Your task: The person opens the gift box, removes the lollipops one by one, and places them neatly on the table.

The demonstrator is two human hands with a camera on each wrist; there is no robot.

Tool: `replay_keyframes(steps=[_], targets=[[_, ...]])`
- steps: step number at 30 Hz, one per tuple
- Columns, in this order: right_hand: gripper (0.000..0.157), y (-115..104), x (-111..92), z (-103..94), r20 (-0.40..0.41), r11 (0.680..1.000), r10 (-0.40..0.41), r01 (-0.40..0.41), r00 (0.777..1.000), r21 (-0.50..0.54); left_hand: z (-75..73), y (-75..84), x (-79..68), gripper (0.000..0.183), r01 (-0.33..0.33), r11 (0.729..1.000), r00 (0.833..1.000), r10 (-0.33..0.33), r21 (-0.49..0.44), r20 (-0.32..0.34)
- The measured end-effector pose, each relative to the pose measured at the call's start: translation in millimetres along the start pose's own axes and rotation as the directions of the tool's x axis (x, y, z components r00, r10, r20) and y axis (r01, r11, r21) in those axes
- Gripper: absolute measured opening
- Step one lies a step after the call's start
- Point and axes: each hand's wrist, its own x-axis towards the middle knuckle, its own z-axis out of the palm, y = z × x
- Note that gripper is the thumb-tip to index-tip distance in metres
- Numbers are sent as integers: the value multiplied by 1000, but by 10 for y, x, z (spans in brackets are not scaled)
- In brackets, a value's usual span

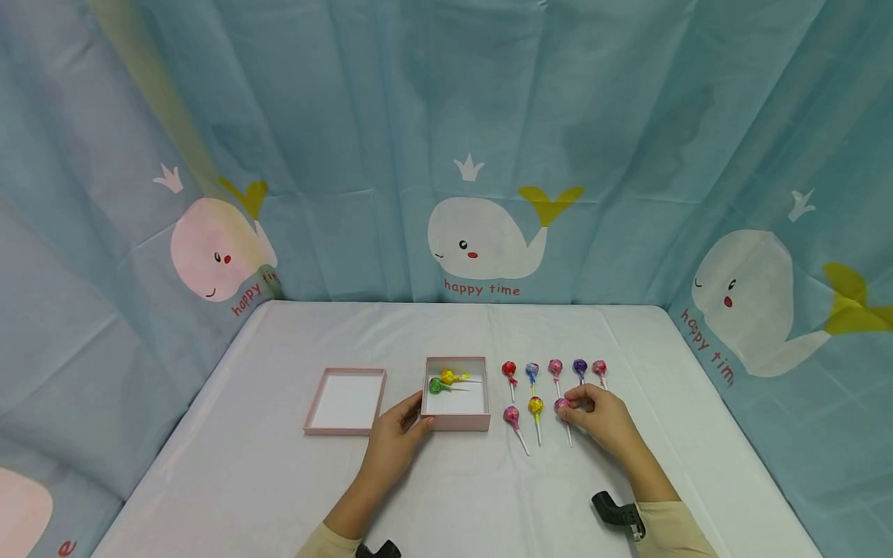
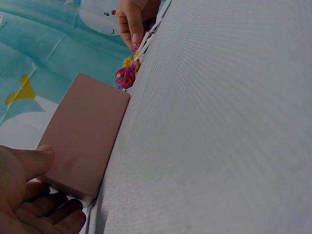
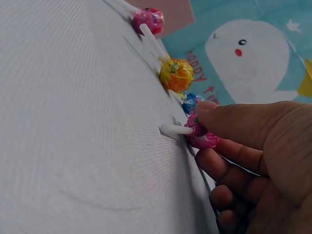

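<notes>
An open pink box (image 1: 456, 423) stands in the middle of the white table, holding a yellow lollipop (image 1: 447, 376) and a green lollipop (image 1: 436, 385). My left hand (image 1: 392, 442) grips the box at its near left corner, thumb on the front wall and fingers along the side. To the right, my right hand (image 1: 605, 418) pinches the wrapped head of a pink lollipop (image 3: 202, 140) between thumb and fingertips, and its white stick points away from the palm. In the near row beside it lie a yellow lollipop (image 1: 535, 405) and another pink lollipop (image 1: 512, 416).
Behind the near row lies a far row with red (image 1: 508, 368), blue (image 1: 532, 370), pink, purple (image 1: 580, 366) and another pink lollipop (image 1: 599, 367). A shallow pink lid (image 1: 346, 399) with a white inside lies left of the box. Whale-printed curtains (image 1: 474, 101) border the table (image 1: 460, 496).
</notes>
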Motion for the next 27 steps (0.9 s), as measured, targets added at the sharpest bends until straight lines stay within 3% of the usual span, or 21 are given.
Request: replay_keyframes(steps=[8,15,21,27], targets=[[37,-38,1,-32,0,1000,-12,12,1000,-6,-6,-5,-1,62,-4,1000,1000,4,9,-7],[35,-168,5,-115,-71,992,-125,124,990,-20,5,-1,-14,61,-2,1000,1000,2,11,1],[34,-445,69,-146,-77,966,-259,258,963,-19,8,-4,-18,61,6,999,1000,-6,33,-7],[27,-817,158,-141,-29,942,-336,335,941,-24,-7,6,-10,61,-4,1000,1000,4,26,-8]])
